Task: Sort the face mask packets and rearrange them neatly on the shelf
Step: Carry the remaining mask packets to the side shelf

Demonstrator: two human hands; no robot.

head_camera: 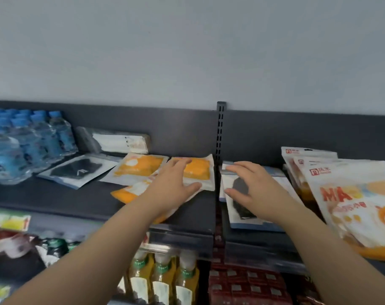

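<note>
- Left fingers [182, 164] lie straight and flat on an orange packet [198, 171]. The thumb is spread wide at its near white edge, and nothing is gripped.
- Right fingers [236, 167] are spread and slightly bent over a black-mask packet [240, 205], thumb apart. I cannot tell whether they touch it.
- Left hand [176, 181] is palm down, its forearm reaching in from lower left across the shelf [55, 194].
- Right hand [253, 188] is palm down just right of the slotted post [220, 128], its forearm coming from lower right.
- Three orange packets show: the one under the left fingers, a second [141, 166] just left of it, and a third [130, 192] nearer, partly under the wrist.
- Two black-mask packets show: the one below the right hand and another [75, 170] lying flat beside the water bottles [22, 139].
- One pale packet [119, 142] leans on the back panel.
- Three big cartoon packets [352, 194] overlap at far right.
- Below stand three yellow bottles [163, 280] and red boxes [242, 285].
</note>
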